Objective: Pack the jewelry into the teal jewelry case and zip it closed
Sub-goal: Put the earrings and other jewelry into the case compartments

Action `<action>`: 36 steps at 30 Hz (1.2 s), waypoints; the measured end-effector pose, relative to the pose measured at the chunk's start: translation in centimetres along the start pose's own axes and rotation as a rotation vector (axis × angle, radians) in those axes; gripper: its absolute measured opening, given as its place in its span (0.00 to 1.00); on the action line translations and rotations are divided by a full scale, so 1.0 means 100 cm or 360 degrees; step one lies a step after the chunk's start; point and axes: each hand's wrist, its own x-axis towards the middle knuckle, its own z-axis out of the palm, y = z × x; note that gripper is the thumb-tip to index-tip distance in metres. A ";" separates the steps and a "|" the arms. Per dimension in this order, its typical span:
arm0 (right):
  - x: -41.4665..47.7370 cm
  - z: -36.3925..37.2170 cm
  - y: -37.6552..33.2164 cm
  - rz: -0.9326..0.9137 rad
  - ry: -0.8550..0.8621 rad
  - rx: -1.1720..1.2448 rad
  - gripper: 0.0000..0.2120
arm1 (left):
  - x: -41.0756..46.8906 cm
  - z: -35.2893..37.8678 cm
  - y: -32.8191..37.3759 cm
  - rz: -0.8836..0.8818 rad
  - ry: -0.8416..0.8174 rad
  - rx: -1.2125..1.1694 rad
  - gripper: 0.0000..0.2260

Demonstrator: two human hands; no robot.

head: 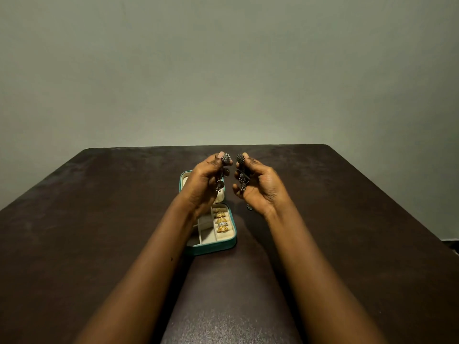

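Left hand [202,180] and right hand [260,187] each pinch a dark earring [226,158], seemingly a pair, above the open case [211,248] holding rings [221,221].

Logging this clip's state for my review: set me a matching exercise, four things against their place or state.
Things:
1. teal fabric jewelry case
2. gold filigree rings
3. left-side dark metal drop earring
4. right-side dark metal drop earring

Places:
a. pinched by right hand
b. open on the dark brown table
c. pinched by left hand
d. lined up inside the case

Pairs: 1-b, 2-d, 3-c, 4-a
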 end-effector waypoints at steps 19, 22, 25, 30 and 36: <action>-0.013 0.017 0.005 0.0266 -0.0116 0.0487 0.16 | -0.001 -0.015 -0.007 0.0032 0.0037 -0.0104 0.14; -0.010 0.016 0.007 0.0187 -0.0144 0.0393 0.22 | -0.002 -0.016 -0.006 0.0018 0.0020 -0.0173 0.09; -0.010 0.015 0.008 0.0208 -0.0175 0.0413 0.23 | -0.002 -0.017 -0.005 0.0014 0.0025 -0.0144 0.09; -0.010 0.017 0.013 0.0174 -0.0189 0.0322 0.21 | -0.004 -0.023 -0.004 0.0036 0.0037 0.0097 0.11; -0.007 0.019 0.024 0.0123 -0.0121 -0.0103 0.08 | -0.007 -0.048 -0.002 0.0078 0.0189 0.0248 0.08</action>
